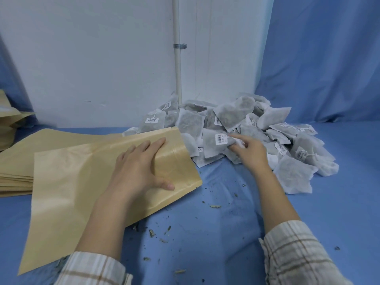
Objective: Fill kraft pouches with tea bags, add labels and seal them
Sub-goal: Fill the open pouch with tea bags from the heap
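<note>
Step in hand: filling, judged from the layout — one kraft pouch (pixel 86 182) readied, one tea bag (pixel 213 144) being picked.
Left hand (pixel 139 167): flat on the pouch near its mouth, fingers spread apart, thumb at the near edge; pressing down, not gripping.
Right hand (pixel 249 152): reached into the pile of tea bags (pixel 246 128), thumb and fingertips pinched together on the corner of the tea bag carrying a barcode tag.
Pouch position: lying on the blue table cover (pixel 205 233), mouth turned toward the pile and just touching its near edge; mouth looks flat, not yet spread.
Spare pouches: stack of flat pouches (pixel 16 182) just left of and partly under the working one; more at the far left edge.
Tea bags: heaped against the white wall (pixel 102 68), strings and tags tangled among them.
Doing it well: lift by the bag body rather than the string or tag — tangled strings likely to drag neighbours along.
Opening: slip left fingers under the top lip before the bag arrives, so the mouth gapes.
Insertion: slide in flat, toward the bottom, clear of the zip strip.
Risk: loose leaf bits (pixel 152 233) on the cover near the pouch could get swept into the seal area.
Progress: early; no label or sealed pouch visible.
</note>
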A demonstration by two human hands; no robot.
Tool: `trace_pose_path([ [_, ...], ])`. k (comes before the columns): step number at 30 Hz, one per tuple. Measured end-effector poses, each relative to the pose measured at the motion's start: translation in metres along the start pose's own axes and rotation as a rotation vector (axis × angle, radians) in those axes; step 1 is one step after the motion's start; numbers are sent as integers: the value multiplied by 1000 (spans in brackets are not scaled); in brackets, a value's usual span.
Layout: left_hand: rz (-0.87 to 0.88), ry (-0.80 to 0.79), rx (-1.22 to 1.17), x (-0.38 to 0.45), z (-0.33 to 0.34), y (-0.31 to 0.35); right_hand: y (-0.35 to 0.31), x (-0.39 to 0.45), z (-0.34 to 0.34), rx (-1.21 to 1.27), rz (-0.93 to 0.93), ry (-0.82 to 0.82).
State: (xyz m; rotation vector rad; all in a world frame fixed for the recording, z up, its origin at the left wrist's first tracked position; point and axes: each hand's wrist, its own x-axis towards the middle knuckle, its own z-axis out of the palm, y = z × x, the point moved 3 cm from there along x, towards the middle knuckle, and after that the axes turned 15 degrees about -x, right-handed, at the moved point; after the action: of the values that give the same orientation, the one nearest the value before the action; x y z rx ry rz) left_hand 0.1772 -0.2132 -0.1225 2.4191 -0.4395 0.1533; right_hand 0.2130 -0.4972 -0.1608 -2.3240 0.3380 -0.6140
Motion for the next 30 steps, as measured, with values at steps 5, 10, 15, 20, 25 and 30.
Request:
trace_pose_path([
  [5,44,42,-76,-2,-5,3,-40,-19,-16,171,-274,-265],
  [10,179,-2,-277,-4,0,18,-94,-33,26,-44,-324,-420],
  [15,204,-94,-224,-3,8,22,-89,-38,56,-267,-258,-722],
  [20,210,-20,-108,-3,-5,18,-107,-38,51,197,-85,-581],
  [25,97,99,33,-4,-19,3,-75,-21,61,113,-82,-26],
  [30,48,88,60,-3,-19,-5,-59,-19,93,-269,-141,-133],
])
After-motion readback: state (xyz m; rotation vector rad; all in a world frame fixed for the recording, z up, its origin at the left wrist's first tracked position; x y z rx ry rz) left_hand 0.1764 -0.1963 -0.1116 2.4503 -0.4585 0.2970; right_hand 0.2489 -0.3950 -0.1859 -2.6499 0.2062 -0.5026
